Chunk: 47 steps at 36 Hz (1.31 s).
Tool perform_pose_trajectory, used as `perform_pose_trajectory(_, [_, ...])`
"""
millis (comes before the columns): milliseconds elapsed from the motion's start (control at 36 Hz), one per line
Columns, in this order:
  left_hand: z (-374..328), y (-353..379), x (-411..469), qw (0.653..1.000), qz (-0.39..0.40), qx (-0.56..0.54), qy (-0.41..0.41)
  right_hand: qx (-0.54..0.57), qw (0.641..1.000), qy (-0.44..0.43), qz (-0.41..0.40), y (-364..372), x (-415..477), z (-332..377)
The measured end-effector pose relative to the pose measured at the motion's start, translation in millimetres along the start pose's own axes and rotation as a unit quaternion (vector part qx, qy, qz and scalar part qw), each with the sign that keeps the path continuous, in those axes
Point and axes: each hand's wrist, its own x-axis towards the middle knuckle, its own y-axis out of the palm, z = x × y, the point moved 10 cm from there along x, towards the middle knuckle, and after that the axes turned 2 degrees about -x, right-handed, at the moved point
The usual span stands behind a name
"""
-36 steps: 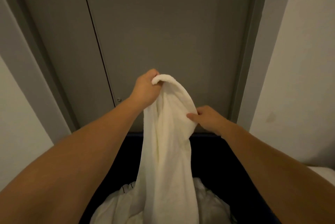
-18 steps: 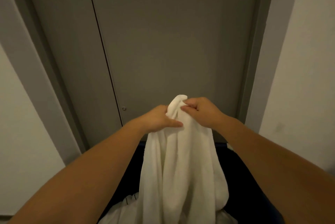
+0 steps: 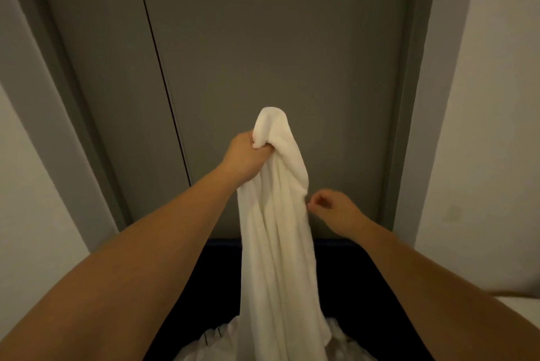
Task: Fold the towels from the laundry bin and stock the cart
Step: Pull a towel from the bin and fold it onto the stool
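The left grip is clamped on the white towel just below its top fold, the cloth hanging toward 6 o'clock into the dark bin, while the right grip, fingers curled, sits at the towel's 3 o'clock edge, its hold unclear.

Left grip clenched, right grip loosely curled

A flat grey matte door fills the far side, a thin dark vertical seam left of centre; a grey frame borders it; plain off-white walls flank both sides; dim, warm light.
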Motion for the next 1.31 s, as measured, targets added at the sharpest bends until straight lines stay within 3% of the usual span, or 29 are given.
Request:
perform_pose_trajectory(111, [-5,-7,2,1.0,0.001,0.011,0.004,0.187,0.981,0.03,-0.045,-7,-1,9])
perform_pose_trajectory(194, [-7,-5,-3,1.0,0.016,0.018,0.015,0.261,0.965,-0.001,0.028,2,3,33])
perform_pose_trajectory(333, [-10,-15,-1,1.0,-0.004,0.015,0.018,0.202,0.978,-0.016,0.049,10,4,48])
perform_pose_trajectory(472, [-4,-41,5,0.998,-0.061,0.009,0.004,0.117,0.992,0.008,0.048,26,2,24])
perform_pose_trajectory(556, [-5,-56,9,0.995,-0.096,0.008,0.003,0.07,0.993,0.028,0.09,47,-5,6])
perform_pose_trajectory(639, [-3,-68,14,0.993,-0.119,0.012,-0.002,0.065,0.99,0.065,0.109,64,-16,-15])
perform_pose_trajectory(694, [0,-72,17,0.993,-0.117,0.031,-0.007,0.094,0.989,0.095,0.069,59,-20,-29])
perform_pose_trajectory(778, [9,-68,14,0.991,-0.087,0.102,-0.021,0.081,0.993,0.09,-0.006,35,-18,-35])
perform_pose_trajectory(889, [34,-26,-4,0.99,0.027,0.139,-0.025,0.047,0.997,0.008,-0.06,-1,-6,8])
perform_pose_trajectory(1083, [41,64,-53,0.971,0.237,-0.016,0.009,0.015,0.994,-0.099,-0.032,-11,15,82])
perform_pose_trajectory(1306, [64,73,-47,0.98,0.179,-0.05,-0.072,-0.007,0.993,-0.121,-0.002,-12,5,87])
